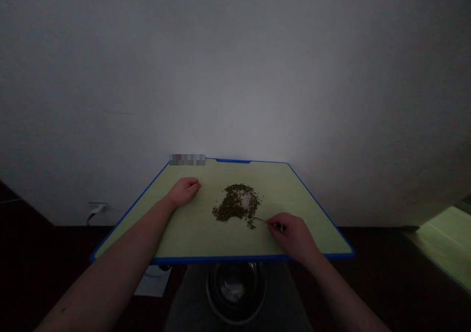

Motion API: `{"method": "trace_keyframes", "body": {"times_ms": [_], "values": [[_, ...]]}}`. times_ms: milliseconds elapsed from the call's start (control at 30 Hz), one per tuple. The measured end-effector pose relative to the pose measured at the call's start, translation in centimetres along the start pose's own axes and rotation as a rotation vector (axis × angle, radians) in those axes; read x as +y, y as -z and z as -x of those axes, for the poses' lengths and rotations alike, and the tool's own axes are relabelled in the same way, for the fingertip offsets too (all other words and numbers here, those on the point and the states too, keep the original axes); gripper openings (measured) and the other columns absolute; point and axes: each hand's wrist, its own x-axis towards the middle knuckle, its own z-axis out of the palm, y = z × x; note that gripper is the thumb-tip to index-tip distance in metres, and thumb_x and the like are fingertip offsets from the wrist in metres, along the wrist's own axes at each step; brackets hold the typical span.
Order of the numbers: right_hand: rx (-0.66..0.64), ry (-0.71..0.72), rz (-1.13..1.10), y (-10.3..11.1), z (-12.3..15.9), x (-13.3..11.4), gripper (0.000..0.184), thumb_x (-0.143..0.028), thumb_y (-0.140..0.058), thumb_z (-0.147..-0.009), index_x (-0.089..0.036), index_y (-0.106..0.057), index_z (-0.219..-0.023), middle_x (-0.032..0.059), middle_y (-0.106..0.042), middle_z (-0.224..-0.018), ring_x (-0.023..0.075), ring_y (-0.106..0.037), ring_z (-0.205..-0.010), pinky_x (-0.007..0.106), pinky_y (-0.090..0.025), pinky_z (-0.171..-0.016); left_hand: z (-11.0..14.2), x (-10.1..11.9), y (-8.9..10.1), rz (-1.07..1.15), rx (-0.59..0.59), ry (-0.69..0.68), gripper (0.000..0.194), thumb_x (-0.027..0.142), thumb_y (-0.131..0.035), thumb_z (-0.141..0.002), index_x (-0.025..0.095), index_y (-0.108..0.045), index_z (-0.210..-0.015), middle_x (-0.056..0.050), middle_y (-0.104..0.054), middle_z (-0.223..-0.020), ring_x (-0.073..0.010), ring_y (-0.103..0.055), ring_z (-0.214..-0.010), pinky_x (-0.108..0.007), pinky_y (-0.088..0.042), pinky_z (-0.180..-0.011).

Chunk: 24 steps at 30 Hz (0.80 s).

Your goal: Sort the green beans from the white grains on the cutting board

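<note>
On the pale green table (213,241) lies a loose pile of small green beans or seeds (230,208). A patch of whitish grains, like rice (246,200), sits at its right middle. My right hand (290,231) is at the pile's lower right, its fingers closed on the handle of a thin spoon (260,219). The spoon's tip reaches the pile's edge, where a few beans are spread apart; its bowl is hard to make out. My left hand (185,190) rests on the table left of the pile, curled into a loose fist with nothing showing in it.
Shiny metal bowls (235,292), apparently nested, sit below the table's front edge, over my lap. A blue rim (221,260) borders the table. A pale wall (235,76) stands right behind it. A white cable plug (97,209) is at the wall on the left.
</note>
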Motion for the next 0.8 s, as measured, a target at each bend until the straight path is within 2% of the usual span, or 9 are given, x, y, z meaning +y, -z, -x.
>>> {"method": "trace_keyframes", "body": {"times_ms": [300,567,800], "values": [[0.025,-0.109,-0.198,-0.1,-0.9,1.7,0.021,-0.026,-0.053,-0.073,-0.017,-0.067,-0.085,0.0042,-0.069,-0.074,0.0155,-0.061,-0.064,0.026,-0.047,-0.059,0.1,0.5,0.1,-0.006,0.002,0.027,0.027,0.035,-0.038,-0.073,0.018,-0.043,-0.052,0.003,-0.041,-0.049,-0.0125,-0.041,-0.055,-0.024,-0.028,-0.051],[-0.036,-0.141,-0.334,-0.5,-0.7,2.6,0.023,-0.027,-0.054,-0.073,-0.015,-0.064,-0.089,0.0054,-0.069,-0.077,0.0166,-0.063,-0.069,0.027,-0.049,-0.063,-0.2,0.4,-0.1,0.005,-0.001,0.018,0.029,0.036,-0.037,-0.074,0.018,-0.041,-0.052,0.003,-0.04,-0.048,-0.0123,-0.041,-0.054,-0.023,-0.029,-0.051],[-0.016,-0.138,-0.351,-0.8,0.0,3.0,0.024,-0.027,-0.054,-0.073,-0.014,-0.064,-0.091,0.0054,-0.068,-0.077,0.0165,-0.062,-0.068,0.028,-0.048,-0.063,0.1,1.0,-0.2,0.021,0.011,0.032,0.03,0.037,-0.038,-0.074,0.018,-0.043,-0.052,0.003,-0.041,-0.047,-0.0124,-0.04,-0.053,-0.024,-0.029,-0.051]]}}
